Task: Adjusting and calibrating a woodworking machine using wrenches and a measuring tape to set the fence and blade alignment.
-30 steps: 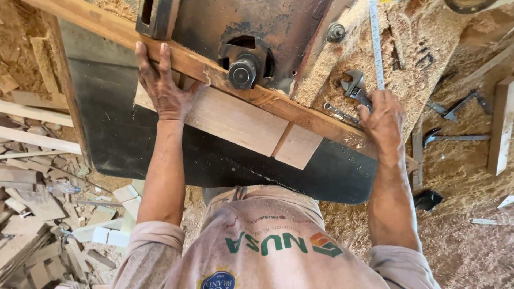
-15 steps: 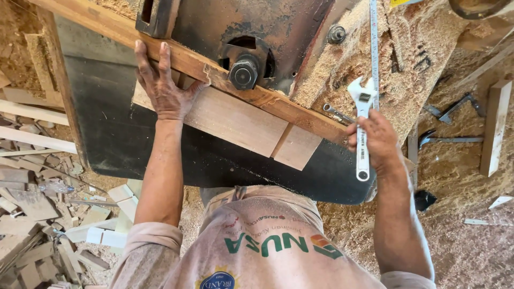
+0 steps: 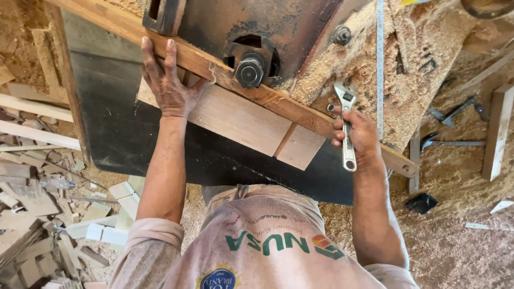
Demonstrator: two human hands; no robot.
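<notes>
My left hand (image 3: pixel 168 83) lies flat with fingers spread on a long wooden rail (image 3: pixel 278 103) and the flat wooden board (image 3: pixel 241 120) under it, on a black machine table (image 3: pixel 118 128). My right hand (image 3: pixel 357 134) grips a silver adjustable wrench (image 3: pixel 347 126) by its handle, jaws pointing up over the rail's right part. A large hex bolt (image 3: pixel 249 70) sits in the rusty metal plate (image 3: pixel 284 27) just above the rail, left of the wrench. A small second board (image 3: pixel 301 147) butts against the first.
A steel tape measure (image 3: pixel 380 64) runs down the sawdust-covered surface (image 3: pixel 428 59) on the right. More metal tools (image 3: pixel 455 112) and a wood strip (image 3: pixel 498 134) lie farther right. Several wood offcuts (image 3: pixel 37 214) litter the floor at left. A smaller bolt (image 3: pixel 341 35) sits above.
My right hand picked the wrench up off the sawdust surface and carried it left and down toward the rail. My left hand has stayed pressed on the rail.
</notes>
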